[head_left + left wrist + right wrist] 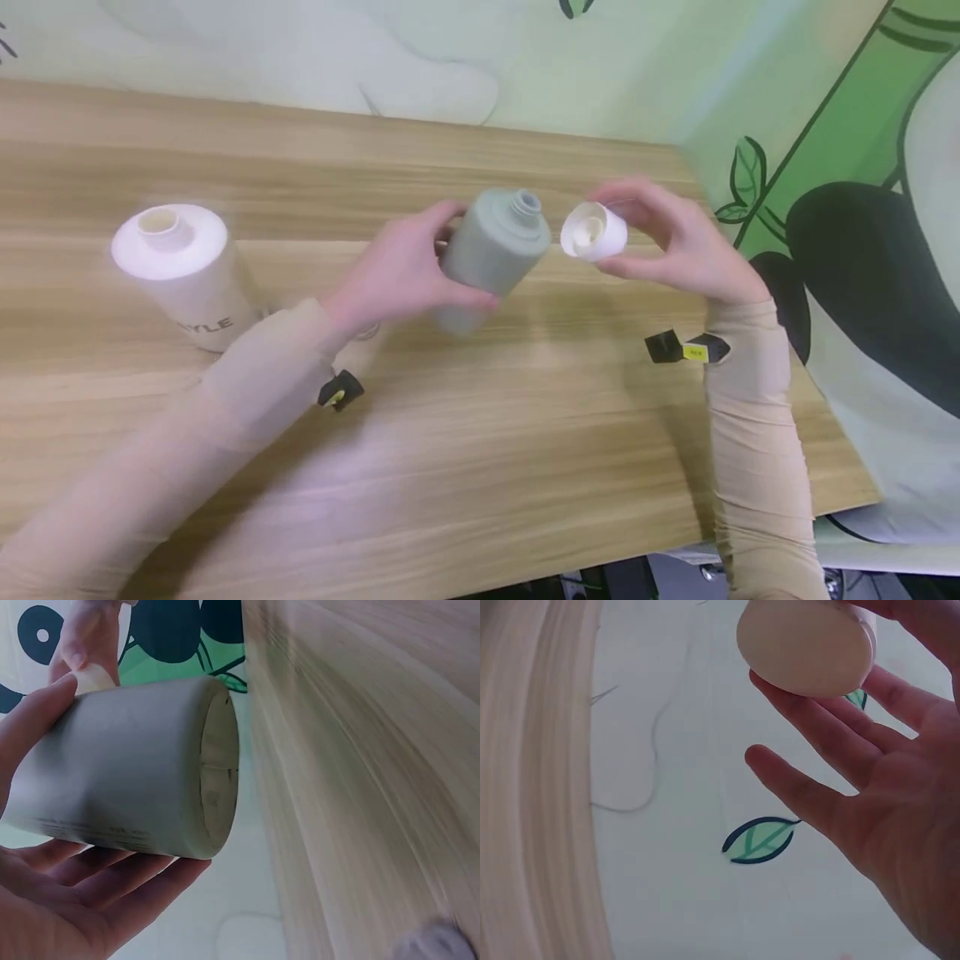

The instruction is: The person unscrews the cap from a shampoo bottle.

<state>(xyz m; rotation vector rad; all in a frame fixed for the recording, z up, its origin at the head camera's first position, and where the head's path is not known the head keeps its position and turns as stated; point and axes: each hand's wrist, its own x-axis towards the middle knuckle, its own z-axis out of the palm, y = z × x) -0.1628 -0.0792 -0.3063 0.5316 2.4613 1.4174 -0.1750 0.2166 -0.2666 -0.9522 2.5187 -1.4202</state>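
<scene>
My left hand (408,271) grips a grey-green bottle (491,258) round its body and holds it tilted above the table, its uncapped threaded neck leaning to the right. In the left wrist view the bottle's recessed base (219,776) faces the camera, with the thumb above and fingers below. To the right, my right hand (675,242) pinches a white cap (595,232) between thumb and fingers, its hollow side turned toward the bottle neck, a small gap apart. The right wrist view shows the cap's smooth closed top (806,645).
A white bottle (176,271) with dark lettering and an open neck stands on the wooden table (487,450) at the left. A small round object (367,331) lies partly hidden behind the left wrist. A painted wall (300,58) borders the table at the back and right.
</scene>
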